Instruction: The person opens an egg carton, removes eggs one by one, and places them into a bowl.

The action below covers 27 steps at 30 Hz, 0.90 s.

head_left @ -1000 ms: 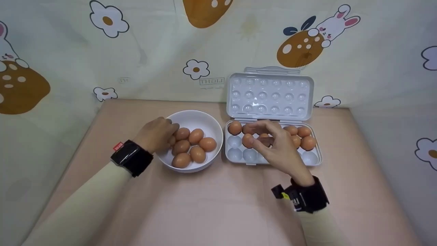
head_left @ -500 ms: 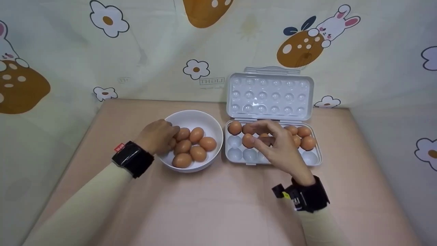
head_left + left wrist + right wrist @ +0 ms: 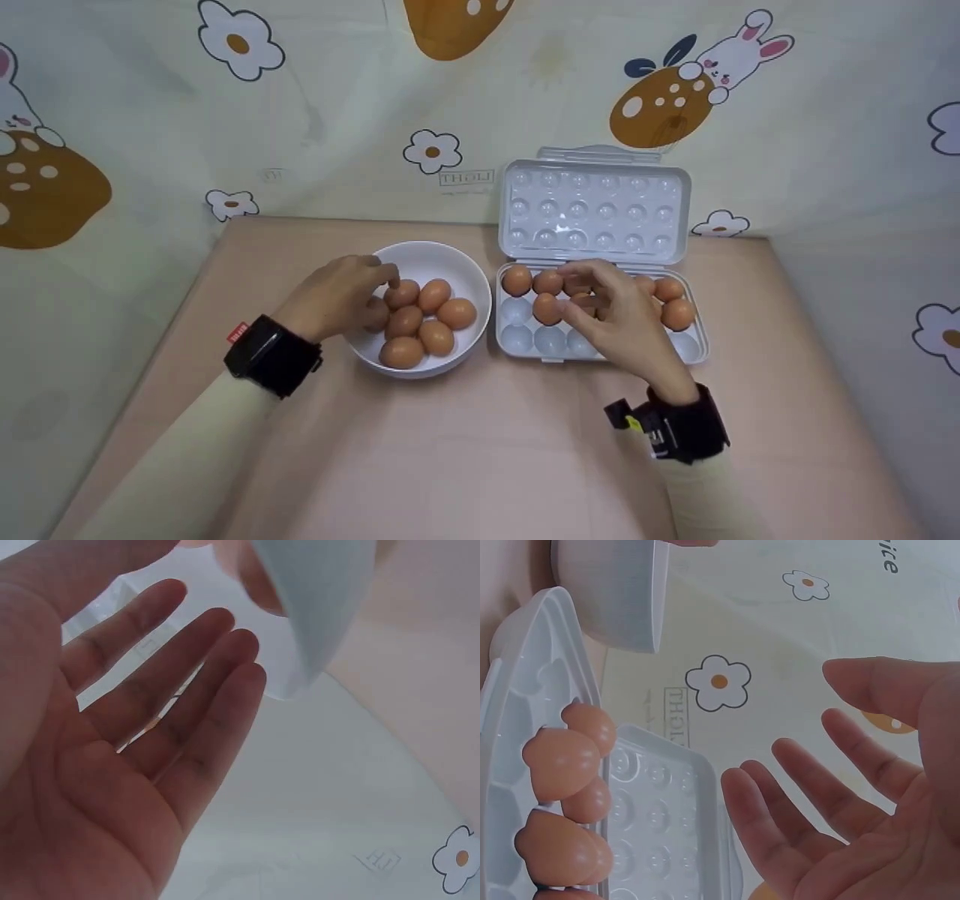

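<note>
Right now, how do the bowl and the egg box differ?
The bowl is round; the egg box is rectangular. The bowl shows no lid; the box has its lid open. In the bowl, eggs lie loosely together; in the box, they sit in separate hollows. Both are pale.

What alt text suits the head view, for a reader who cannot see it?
A person's left hand reaches over a white bowl of brown eggs; the right hand hovers above an open, partly filled egg box beside it, on a table.
</note>
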Available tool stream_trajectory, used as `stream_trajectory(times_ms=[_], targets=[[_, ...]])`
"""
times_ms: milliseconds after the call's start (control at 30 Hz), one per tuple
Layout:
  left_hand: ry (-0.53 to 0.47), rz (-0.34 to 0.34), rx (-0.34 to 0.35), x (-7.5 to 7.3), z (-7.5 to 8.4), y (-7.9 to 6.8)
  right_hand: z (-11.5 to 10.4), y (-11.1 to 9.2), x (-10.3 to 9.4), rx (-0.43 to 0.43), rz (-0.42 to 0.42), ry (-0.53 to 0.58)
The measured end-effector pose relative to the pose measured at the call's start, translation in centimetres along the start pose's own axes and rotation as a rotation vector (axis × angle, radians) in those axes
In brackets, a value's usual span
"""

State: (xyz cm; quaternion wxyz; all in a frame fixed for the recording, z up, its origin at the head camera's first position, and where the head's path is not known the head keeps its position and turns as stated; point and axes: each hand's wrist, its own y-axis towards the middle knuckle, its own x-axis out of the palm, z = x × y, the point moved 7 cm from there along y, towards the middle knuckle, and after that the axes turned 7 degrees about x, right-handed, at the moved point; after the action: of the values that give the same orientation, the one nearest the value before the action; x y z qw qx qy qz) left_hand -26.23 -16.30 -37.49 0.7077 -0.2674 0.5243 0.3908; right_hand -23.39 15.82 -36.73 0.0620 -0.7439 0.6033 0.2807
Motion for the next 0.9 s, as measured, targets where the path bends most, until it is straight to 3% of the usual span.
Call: stream_trajectory(times_ms=[233,433,667,900], targets=[[-0.024,0.153,0.084,-1.3,3.0,-0.3,0.1,0.4,0.1,-0.047,-0.015,-0.164],[-0.008,0.272,0.161,-1.8,5.6,-0.4,0.4,1.3,1.0,-0.088,-0.102,-0.316],[-0.082,0.328,0.111,-0.4,7.2,0.2,0.9,2.6,2.4,-0.122,-0.214,-0.505],[-0.13,0.353,0.139,1.1,9.4,1.5,2.0,3.4,3.8,-0.141,-0.284,-0.604]])
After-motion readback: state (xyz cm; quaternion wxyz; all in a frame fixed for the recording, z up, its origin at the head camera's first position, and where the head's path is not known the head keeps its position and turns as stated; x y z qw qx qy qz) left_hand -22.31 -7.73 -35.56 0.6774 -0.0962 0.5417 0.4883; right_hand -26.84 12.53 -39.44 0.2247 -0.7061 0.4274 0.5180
